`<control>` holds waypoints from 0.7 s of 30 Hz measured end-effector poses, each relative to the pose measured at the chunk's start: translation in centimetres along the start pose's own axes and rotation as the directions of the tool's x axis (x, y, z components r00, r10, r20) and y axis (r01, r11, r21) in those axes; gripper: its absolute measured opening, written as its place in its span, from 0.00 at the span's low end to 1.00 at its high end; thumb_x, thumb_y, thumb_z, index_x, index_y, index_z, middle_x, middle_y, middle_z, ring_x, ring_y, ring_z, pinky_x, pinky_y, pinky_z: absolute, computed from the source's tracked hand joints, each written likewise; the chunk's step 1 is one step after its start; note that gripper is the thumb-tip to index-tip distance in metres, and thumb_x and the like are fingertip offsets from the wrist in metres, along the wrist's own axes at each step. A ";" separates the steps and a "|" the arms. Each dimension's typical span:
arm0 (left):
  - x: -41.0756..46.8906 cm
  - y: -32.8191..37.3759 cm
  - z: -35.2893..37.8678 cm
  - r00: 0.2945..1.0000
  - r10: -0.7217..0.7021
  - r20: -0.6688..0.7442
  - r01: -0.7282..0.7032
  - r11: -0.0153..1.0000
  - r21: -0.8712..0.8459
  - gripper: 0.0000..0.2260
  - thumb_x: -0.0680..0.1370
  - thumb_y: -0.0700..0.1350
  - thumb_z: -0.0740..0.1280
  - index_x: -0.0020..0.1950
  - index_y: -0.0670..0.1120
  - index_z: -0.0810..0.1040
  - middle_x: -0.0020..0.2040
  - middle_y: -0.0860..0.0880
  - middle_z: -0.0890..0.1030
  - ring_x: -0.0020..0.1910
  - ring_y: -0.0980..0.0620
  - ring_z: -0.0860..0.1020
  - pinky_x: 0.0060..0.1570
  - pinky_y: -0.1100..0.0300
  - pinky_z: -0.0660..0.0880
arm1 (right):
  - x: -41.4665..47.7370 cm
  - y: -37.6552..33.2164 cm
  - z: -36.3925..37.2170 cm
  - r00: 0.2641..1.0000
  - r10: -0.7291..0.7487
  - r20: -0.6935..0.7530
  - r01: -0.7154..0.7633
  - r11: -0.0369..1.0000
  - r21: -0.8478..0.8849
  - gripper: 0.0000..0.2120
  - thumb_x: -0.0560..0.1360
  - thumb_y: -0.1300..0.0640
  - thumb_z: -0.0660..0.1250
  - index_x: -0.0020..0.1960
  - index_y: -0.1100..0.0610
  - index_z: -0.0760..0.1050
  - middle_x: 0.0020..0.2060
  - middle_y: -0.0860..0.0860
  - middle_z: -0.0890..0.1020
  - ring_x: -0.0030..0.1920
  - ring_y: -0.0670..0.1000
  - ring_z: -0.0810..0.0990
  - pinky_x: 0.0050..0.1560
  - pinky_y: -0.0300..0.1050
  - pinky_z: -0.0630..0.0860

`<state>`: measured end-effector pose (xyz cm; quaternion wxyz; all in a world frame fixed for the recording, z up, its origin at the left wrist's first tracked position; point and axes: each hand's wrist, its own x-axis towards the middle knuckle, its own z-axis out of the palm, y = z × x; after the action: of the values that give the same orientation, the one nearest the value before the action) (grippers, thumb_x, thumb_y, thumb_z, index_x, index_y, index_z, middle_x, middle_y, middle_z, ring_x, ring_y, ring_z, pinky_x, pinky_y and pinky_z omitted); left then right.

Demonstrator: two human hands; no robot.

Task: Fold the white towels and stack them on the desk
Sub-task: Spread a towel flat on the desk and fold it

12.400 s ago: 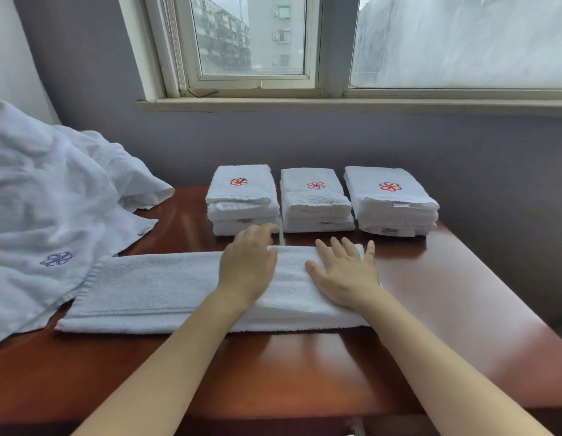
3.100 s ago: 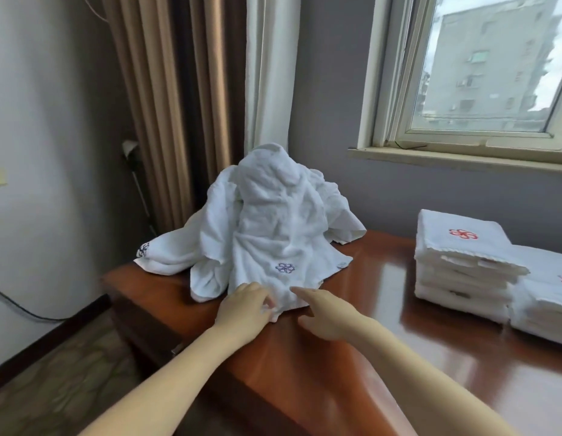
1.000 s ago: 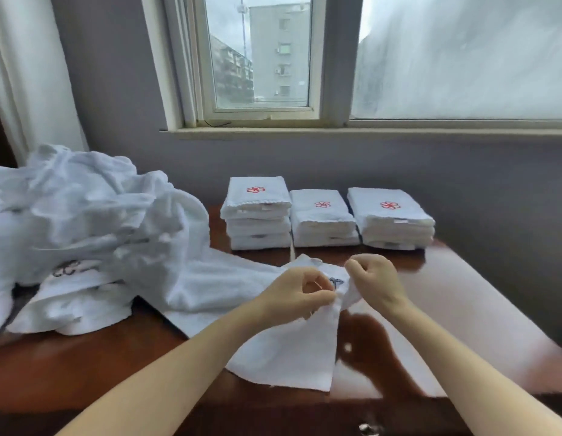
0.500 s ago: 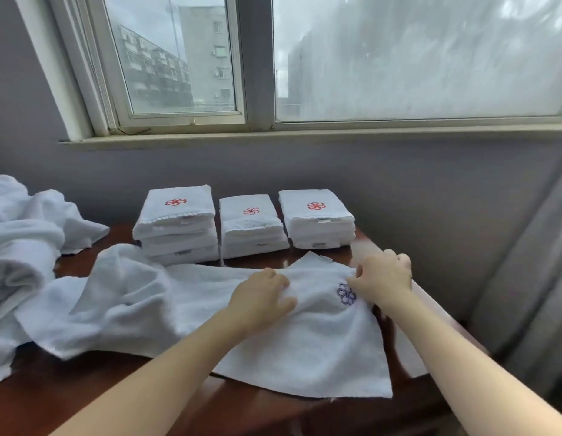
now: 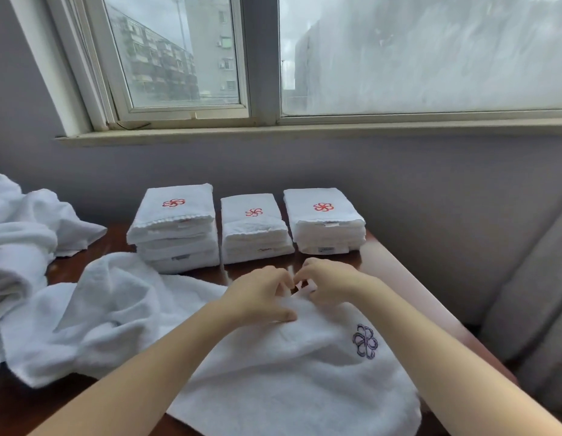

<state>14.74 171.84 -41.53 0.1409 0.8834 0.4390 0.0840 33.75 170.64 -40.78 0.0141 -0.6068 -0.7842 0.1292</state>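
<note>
Below the window, on our desk (image 5: 64, 272), our left hand (image 5: 257, 297) and right hand (image 5: 330, 284) both pinch the towel (image 5: 289, 372) at its far edge. Our fingertips are blurred.

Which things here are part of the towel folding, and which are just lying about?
In the job: towel, pinched by left hand and right hand; left stack, middle stack, right stack; unfolded heap; desk.
Just there: window, sill, grey fabric at right.
</note>
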 end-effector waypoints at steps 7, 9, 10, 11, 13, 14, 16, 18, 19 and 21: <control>1.9 0.8 -0.6 0.996 -0.091 0.019 0.092 0.995 -0.034 0.14 0.80 0.59 0.61 0.61 0.56 0.77 0.56 0.58 0.80 0.55 0.56 0.77 0.52 0.56 0.74 | -1.3 2.0 -2.2 0.963 0.191 -0.190 -0.216 0.969 -0.120 0.06 0.73 0.58 0.64 0.48 0.52 0.77 0.48 0.48 0.81 0.48 0.54 0.78 0.39 0.44 0.71; 3.0 1.5 -1.4 0.991 -0.126 -0.035 0.124 0.991 -0.046 0.13 0.82 0.56 0.58 0.54 0.54 0.80 0.52 0.57 0.81 0.54 0.53 0.78 0.52 0.54 0.75 | -2.1 3.4 -3.7 0.870 0.303 -0.389 -0.306 0.950 0.055 0.07 0.73 0.60 0.61 0.48 0.54 0.75 0.47 0.49 0.78 0.48 0.54 0.76 0.39 0.43 0.67; 3.5 1.8 -1.7 0.990 -0.137 -0.038 0.135 0.989 -0.063 0.12 0.82 0.54 0.59 0.52 0.54 0.81 0.49 0.57 0.81 0.53 0.53 0.78 0.51 0.55 0.75 | -2.6 4.1 -4.5 0.818 0.345 -0.460 -0.318 0.938 0.138 0.07 0.73 0.61 0.60 0.49 0.54 0.75 0.46 0.50 0.77 0.48 0.55 0.75 0.39 0.44 0.66; 4.0 2.0 -2.0 0.989 -0.140 -0.041 0.138 0.989 -0.059 0.10 0.81 0.53 0.60 0.49 0.54 0.81 0.47 0.58 0.81 0.53 0.52 0.78 0.49 0.56 0.74 | -3.0 4.7 -5.1 0.774 0.375 -0.510 -0.315 0.927 0.204 0.08 0.73 0.61 0.60 0.49 0.55 0.75 0.46 0.51 0.77 0.47 0.55 0.74 0.39 0.44 0.66; 4.9 2.2 -2.3 0.987 -0.145 -0.071 0.148 0.988 0.040 0.08 0.80 0.50 0.61 0.44 0.54 0.78 0.44 0.57 0.78 0.52 0.50 0.78 0.44 0.58 0.71 | -3.8 5.6 -5.9 0.708 0.422 -0.566 -0.294 0.905 0.307 0.08 0.74 0.62 0.58 0.49 0.56 0.74 0.44 0.52 0.77 0.44 0.56 0.76 0.38 0.46 0.67; 5.3 2.2 -2.4 0.981 -0.159 -0.109 0.169 0.982 0.090 0.07 0.79 0.49 0.61 0.43 0.53 0.76 0.44 0.55 0.78 0.52 0.49 0.78 0.43 0.58 0.69 | -4.1 5.9 -6.1 0.680 0.447 -0.581 -0.274 0.890 0.365 0.08 0.74 0.62 0.57 0.49 0.55 0.73 0.43 0.53 0.78 0.43 0.57 0.78 0.38 0.47 0.70; 6.0 2.0 -2.5 0.960 -0.191 -0.206 0.206 0.977 0.058 0.06 0.79 0.47 0.60 0.44 0.51 0.74 0.46 0.51 0.81 0.52 0.47 0.78 0.45 0.57 0.70 | -4.4 6.4 -6.3 0.639 0.486 -0.597 -0.213 0.857 0.469 0.08 0.74 0.63 0.56 0.48 0.55 0.72 0.43 0.54 0.80 0.42 0.58 0.81 0.42 0.50 0.77; 6.6 1.9 -2.9 0.924 -0.216 -0.317 0.210 0.976 -0.052 0.07 0.81 0.46 0.59 0.47 0.50 0.75 0.46 0.48 0.83 0.52 0.45 0.79 0.45 0.55 0.70 | -4.2 6.9 -6.5 0.612 0.488 -0.622 -0.183 0.853 0.490 0.08 0.74 0.63 0.56 0.48 0.56 0.72 0.45 0.54 0.80 0.43 0.57 0.80 0.42 0.49 0.76; 6.8 1.9 -3.2 0.898 -0.214 -0.383 0.203 0.977 -0.070 0.07 0.82 0.47 0.59 0.50 0.50 0.77 0.48 0.48 0.83 0.53 0.44 0.78 0.44 0.55 0.68 | -4.0 7.2 -6.6 0.600 0.484 -0.638 -0.182 0.858 0.480 0.07 0.75 0.64 0.56 0.47 0.56 0.72 0.46 0.53 0.80 0.44 0.57 0.79 0.40 0.47 0.73; 7.1 2.1 -3.7 0.854 -0.180 -0.488 0.177 0.983 -0.051 0.08 0.82 0.48 0.61 0.53 0.48 0.78 0.52 0.47 0.81 0.54 0.43 0.78 0.44 0.55 0.68 | -3.6 7.5 -6.8 0.578 0.479 -0.661 -0.177 0.864 0.472 0.08 0.75 0.65 0.56 0.46 0.56 0.72 0.48 0.53 0.78 0.44 0.55 0.75 0.39 0.45 0.67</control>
<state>19.57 176.90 -37.21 0.0339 0.7882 0.5402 0.2930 43.02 170.21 -35.38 0.4258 -0.7273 -0.5383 0.0020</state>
